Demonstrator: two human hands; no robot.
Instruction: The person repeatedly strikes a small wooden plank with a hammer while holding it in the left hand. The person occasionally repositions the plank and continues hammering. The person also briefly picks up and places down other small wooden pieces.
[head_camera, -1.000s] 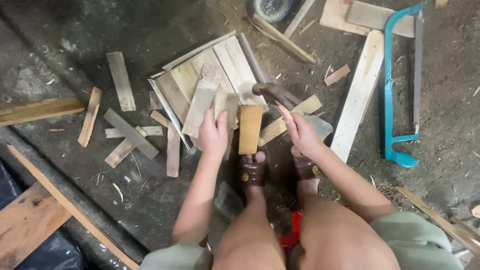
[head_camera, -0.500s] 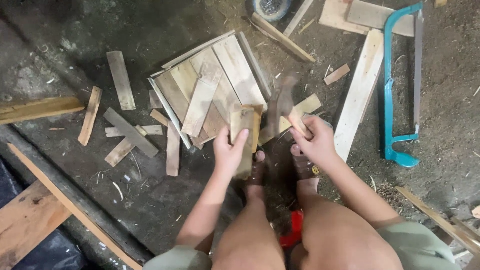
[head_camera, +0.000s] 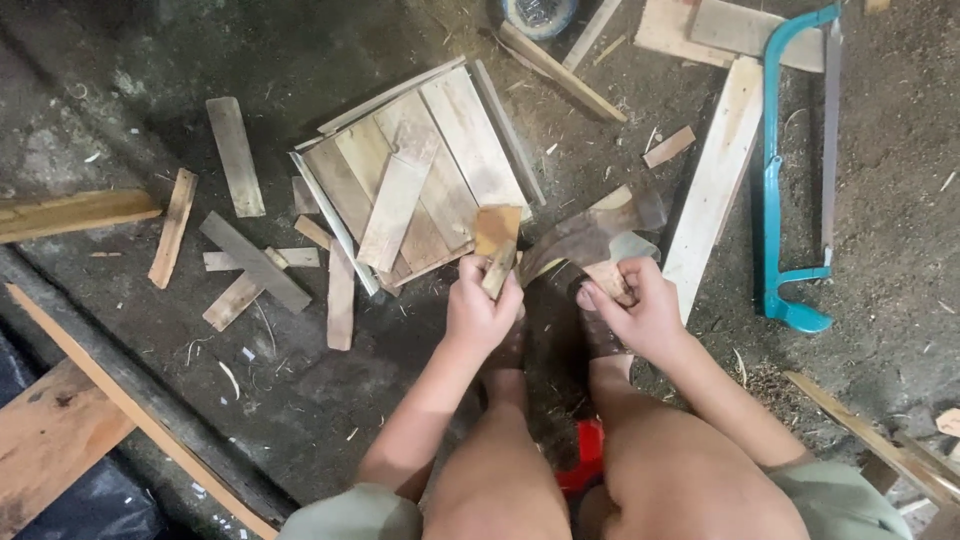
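The floor is dark, dirty concrete (head_camera: 300, 400) with sawdust and bits of wood all over it. A flat panel of pale wooden slats (head_camera: 420, 170) lies in the middle, and loose short wood strips (head_camera: 235, 155) lie around it. A long pale plank (head_camera: 715, 185) lies to the right, and beside it a blue-framed hand saw (head_camera: 770, 170).

The person squats, with both feet in brown sandals (head_camera: 600, 335) under the hands. The left hand (head_camera: 480, 310) is closed around a small tan block of wood (head_camera: 497, 240), holding it by its lower end so the top sticks up just at the edge of the slat panel. The right hand (head_camera: 645, 310) is clenched on the pale wooden handle of a rusty brown hammer (head_camera: 590, 235). The hammer head points left and sits right next to the block — I cannot tell if they touch.

The block looks light, stiff and rough, so it may give splinters. It could split or jump away if hit hard. Holding it low, with fingers away from the top, looks like the safe place. The hammer looks heavy at the head — a firm hold on the handle seems best.
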